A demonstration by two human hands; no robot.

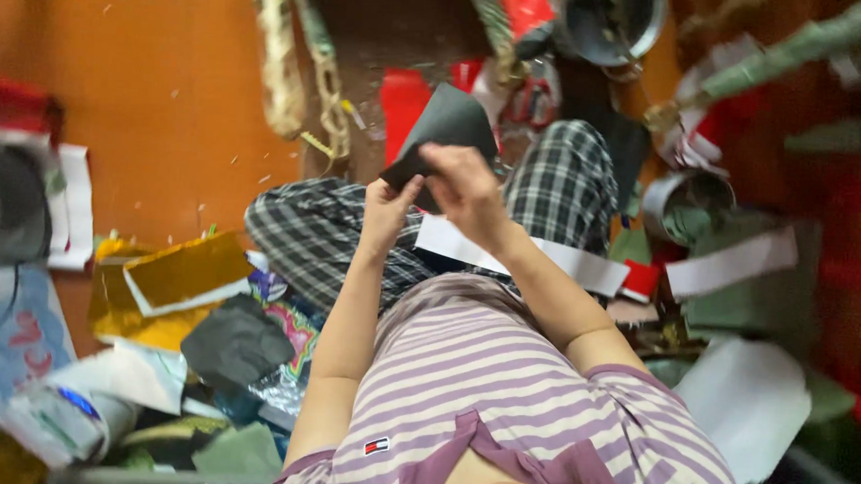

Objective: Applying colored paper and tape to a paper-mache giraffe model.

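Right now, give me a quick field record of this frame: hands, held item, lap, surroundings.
left hand: grips lower edge of dark sheet
right hand: pinches same sheet from the right
lap: white strip across checked trousers
left side: gold foil, grey sheet on orange floor
right side: tape roll, white paper
top: metal pot

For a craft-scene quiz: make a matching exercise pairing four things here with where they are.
Things:
1. dark sheet
2. gold foil
3. white strip
4. metal bowl

Places:
A. across the lap
B. top edge, right of middle
C. held in the left hand and right hand
D. on the floor to the left

Pairs: 1-C, 2-D, 3-A, 4-B
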